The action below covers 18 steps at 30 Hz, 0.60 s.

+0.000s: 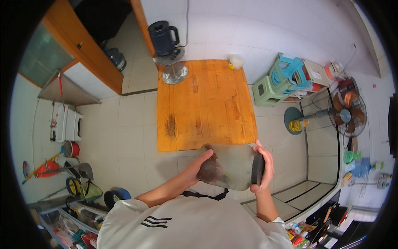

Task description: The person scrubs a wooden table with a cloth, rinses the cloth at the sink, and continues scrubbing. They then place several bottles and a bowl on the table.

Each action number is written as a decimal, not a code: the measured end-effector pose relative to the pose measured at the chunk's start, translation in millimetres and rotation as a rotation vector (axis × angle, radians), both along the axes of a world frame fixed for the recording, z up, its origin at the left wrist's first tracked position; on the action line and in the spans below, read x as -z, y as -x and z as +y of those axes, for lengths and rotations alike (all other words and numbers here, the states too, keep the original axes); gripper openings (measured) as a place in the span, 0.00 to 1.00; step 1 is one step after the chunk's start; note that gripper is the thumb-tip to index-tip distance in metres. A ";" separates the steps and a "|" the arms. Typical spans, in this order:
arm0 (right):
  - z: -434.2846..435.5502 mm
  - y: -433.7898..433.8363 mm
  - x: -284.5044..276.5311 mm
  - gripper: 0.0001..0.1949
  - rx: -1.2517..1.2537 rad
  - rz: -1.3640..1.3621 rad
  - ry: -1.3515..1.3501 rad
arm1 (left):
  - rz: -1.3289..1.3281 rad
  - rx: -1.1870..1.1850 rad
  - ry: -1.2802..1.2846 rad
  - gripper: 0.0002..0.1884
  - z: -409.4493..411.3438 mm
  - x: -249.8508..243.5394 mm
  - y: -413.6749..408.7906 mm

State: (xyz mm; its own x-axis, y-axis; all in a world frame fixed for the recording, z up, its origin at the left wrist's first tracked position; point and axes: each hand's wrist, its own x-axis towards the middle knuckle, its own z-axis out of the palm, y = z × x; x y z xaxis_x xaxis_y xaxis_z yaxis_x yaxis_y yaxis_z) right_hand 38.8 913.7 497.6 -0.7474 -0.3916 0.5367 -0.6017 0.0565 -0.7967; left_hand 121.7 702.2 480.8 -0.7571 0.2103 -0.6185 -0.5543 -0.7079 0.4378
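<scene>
A large clear jar with a black lid lies tipped on its side in the air, close to my body. Dark reddish-brown matter sits at its bottom end; what it is, I cannot tell. My left hand supports that bottom end, thumb on top. Around the lid at the other end wraps my right hand. The jar is just beyond the near edge of a wooden table, whose top has a dark scorched-looking patch.
On the table's far side are a dark electric kettle on a round metal stand and a small white tub. Plastic stools and a standing fan are to the right. A shelf rack stands at lower left.
</scene>
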 end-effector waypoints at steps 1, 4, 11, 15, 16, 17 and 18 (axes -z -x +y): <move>-12.8 8.6 1.9 0.52 -0.029 0.014 -0.010 | -0.011 -0.041 -0.001 0.24 -7.7 -2.7 -1.8; -53.8 21.3 1.5 0.51 -0.082 -0.120 -0.008 | -0.034 -0.171 -0.005 0.24 -29.6 -0.4 -4.7; -112.0 45.3 45.8 0.59 -0.237 -0.514 0.158 | 0.007 -0.402 -0.012 0.26 -69.4 62.4 12.5; -133.6 77.8 79.9 0.52 -0.225 -0.633 0.007 | 0.032 -0.449 0.016 0.29 -86.8 107.7 29.5; -138.0 92.3 92.8 0.49 -0.248 -0.654 -0.065 | -0.029 -0.454 -0.012 0.30 -90.7 119.1 37.5; -144.0 106.4 103.2 0.46 -0.273 -0.673 -0.137 | -0.090 -0.461 -0.041 0.31 -95.0 129.2 46.3; -154.5 118.0 111.1 0.39 -0.243 -0.695 -0.080 | -0.155 -0.454 -0.073 0.32 -99.6 141.2 53.1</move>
